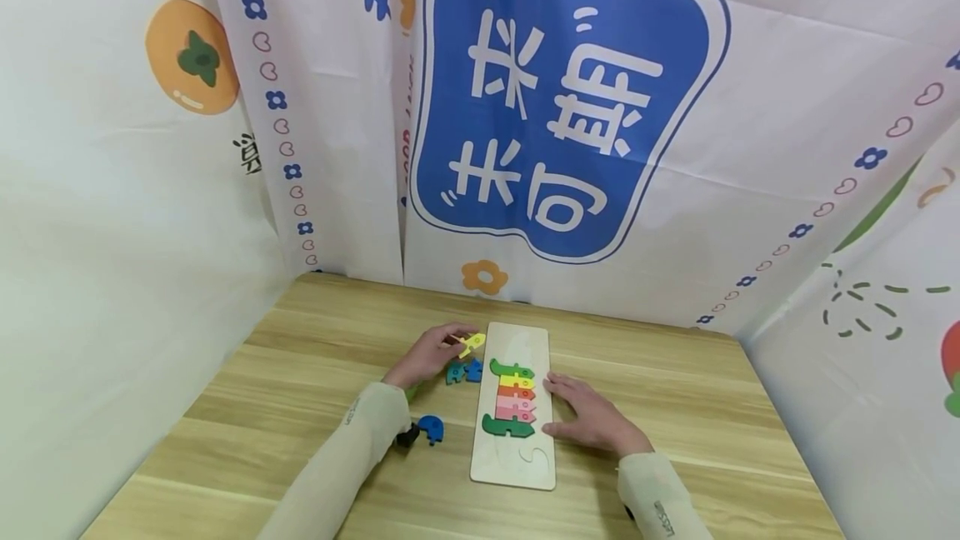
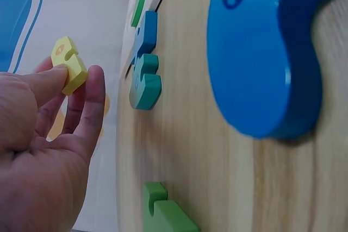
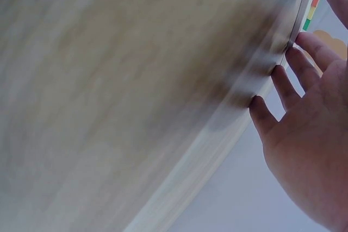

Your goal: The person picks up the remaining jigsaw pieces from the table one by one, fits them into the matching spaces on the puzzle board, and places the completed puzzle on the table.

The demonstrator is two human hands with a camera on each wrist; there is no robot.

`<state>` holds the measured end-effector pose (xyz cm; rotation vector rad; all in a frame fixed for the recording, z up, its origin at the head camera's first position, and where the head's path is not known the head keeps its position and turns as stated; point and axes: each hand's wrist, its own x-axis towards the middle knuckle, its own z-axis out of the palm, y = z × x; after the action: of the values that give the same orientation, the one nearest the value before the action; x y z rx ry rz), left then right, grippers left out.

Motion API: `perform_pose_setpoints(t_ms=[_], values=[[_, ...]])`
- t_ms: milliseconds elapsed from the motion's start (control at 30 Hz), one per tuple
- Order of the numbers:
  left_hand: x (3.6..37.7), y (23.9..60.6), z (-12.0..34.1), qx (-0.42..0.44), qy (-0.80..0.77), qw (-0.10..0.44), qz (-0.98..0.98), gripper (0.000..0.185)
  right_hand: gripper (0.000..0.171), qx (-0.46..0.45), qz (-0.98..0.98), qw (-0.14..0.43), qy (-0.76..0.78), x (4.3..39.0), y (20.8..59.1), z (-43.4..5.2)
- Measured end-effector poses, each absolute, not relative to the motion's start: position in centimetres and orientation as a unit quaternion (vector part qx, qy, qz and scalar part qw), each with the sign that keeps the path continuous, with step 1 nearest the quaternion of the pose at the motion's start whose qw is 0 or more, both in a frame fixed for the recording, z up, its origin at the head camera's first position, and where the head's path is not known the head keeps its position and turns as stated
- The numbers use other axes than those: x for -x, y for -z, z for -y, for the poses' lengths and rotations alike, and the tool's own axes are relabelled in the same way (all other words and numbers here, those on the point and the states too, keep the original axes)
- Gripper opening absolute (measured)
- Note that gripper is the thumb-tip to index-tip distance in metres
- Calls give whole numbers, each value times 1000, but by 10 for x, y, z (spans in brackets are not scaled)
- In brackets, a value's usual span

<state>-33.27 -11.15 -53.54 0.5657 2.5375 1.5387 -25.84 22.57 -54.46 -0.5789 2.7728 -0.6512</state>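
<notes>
- The right hand (image 1: 592,419) lies flat on the table (image 1: 675,407), fingers straight and spread wide, their tips touching the right edge of the puzzle board (image 1: 517,465); it holds nothing. The right wrist view shows the same fingertips (image 3: 296,58) against the board's rim.
- One puzzle board lies between the two hands, its long side running away from the person.
- Five pieces sit stacked in the board, just left of the right hand's fingers: nearest a dark green piece (image 1: 506,426), then two pink ones (image 1: 516,407), one yellow-orange (image 1: 517,383) and one green at the far end (image 1: 512,370).
- Beside the left forearm, close to the sleeve, lies one big blue piece (image 1: 431,428), with a small dark thing (image 1: 407,437) touching it on its left; what that is I cannot tell.
- The left wrist view shows one green piece (image 2: 163,210) on the table by the left hand's heel.
- Just below the left hand's fingers lie two loose pieces side by side: one teal (image 1: 454,372) and one blue (image 1: 473,370), the blue nearer the board.
- The left hand (image 1: 431,352) pinches one yellow piece (image 1: 472,344) between thumb and fingertips, lifted off the table just beside the board's left edge, near its far end.
- Beyond both hands hangs a printed cloth backdrop (image 1: 562,98).
</notes>
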Motion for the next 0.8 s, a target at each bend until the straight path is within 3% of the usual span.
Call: perform_pose_setpoints(t_ms=[333,800], values=[[331,535,102,-202,-497,41,-843,33,82,195,-948,119,220,258,545,-225],[346,540,69,-231,-476,59,-846,25,83,184,-948,129,226,259,542,-224]])
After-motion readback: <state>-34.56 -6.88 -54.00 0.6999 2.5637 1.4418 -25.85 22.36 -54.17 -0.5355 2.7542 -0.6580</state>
